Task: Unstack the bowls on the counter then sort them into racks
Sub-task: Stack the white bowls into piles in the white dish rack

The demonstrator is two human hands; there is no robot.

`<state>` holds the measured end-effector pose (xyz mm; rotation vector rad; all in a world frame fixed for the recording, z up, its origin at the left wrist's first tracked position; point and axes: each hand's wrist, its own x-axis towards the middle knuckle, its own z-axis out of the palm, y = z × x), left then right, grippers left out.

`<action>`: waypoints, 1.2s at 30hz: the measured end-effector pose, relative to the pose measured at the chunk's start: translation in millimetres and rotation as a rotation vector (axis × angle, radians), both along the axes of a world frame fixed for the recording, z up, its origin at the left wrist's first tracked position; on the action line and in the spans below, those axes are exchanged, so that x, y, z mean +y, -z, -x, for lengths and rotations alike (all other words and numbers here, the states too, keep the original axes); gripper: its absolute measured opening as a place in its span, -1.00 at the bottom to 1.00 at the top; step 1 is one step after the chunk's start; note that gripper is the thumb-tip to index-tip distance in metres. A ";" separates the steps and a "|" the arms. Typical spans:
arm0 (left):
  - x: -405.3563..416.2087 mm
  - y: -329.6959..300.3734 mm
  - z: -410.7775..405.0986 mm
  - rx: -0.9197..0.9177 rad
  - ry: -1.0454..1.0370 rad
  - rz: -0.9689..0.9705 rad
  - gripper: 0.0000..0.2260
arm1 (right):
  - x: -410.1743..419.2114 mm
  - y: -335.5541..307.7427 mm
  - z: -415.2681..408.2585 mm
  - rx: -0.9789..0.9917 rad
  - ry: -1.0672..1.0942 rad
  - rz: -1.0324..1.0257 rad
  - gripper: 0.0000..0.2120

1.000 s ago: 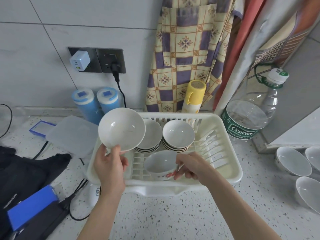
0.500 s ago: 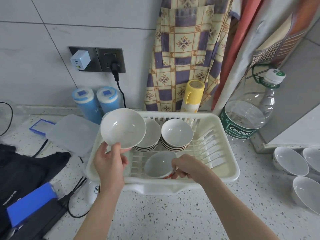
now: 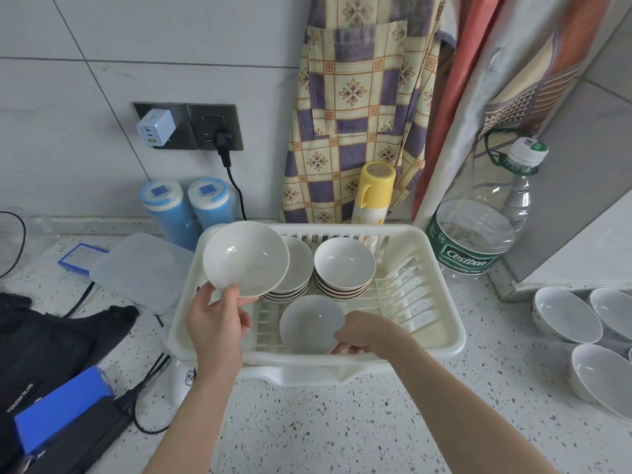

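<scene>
The left hand [image 3: 215, 325] grips a shallow bowl [image 3: 245, 258] above the rack [image 3: 441, 319]; the right hand [image 3: 367, 333] grips a small bowl [image 3: 309, 323] at the rack's near side.

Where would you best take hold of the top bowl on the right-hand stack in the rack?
Pinch the near rim of the top bowl from above, thumb inside. It sits upright and nested in its stack, so only the rim is exposed; the rack's open right side leaves room.
</scene>
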<state>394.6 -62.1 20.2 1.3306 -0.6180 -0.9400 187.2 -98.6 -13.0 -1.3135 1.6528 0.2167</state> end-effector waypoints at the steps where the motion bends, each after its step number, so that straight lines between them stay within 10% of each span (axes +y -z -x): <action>1: -0.2 -0.1 -0.1 -0.010 0.006 -0.004 -0.89 | 1.6 0.1 0.0 0.021 0.002 0.021 -0.69; 11: -1.1 1.1 -4.5 -0.133 0.221 -0.122 -0.84 | 13.1 1.9 1.8 0.098 0.153 0.419 -0.71; 15: -1.2 -0.6 -5.2 -0.218 0.371 -0.226 -0.83 | 26.8 -10.0 1.0 -0.209 0.338 0.761 -0.71; 21: -7.1 -2.6 -2.6 -0.291 0.492 -0.363 -0.82 | 35.5 -31.2 4.7 -0.787 0.352 0.516 -0.79; 36: -17.1 4.4 5.2 -0.472 0.730 -0.562 -0.57 | 23.5 -21.8 11.7 -0.575 0.487 0.332 -0.95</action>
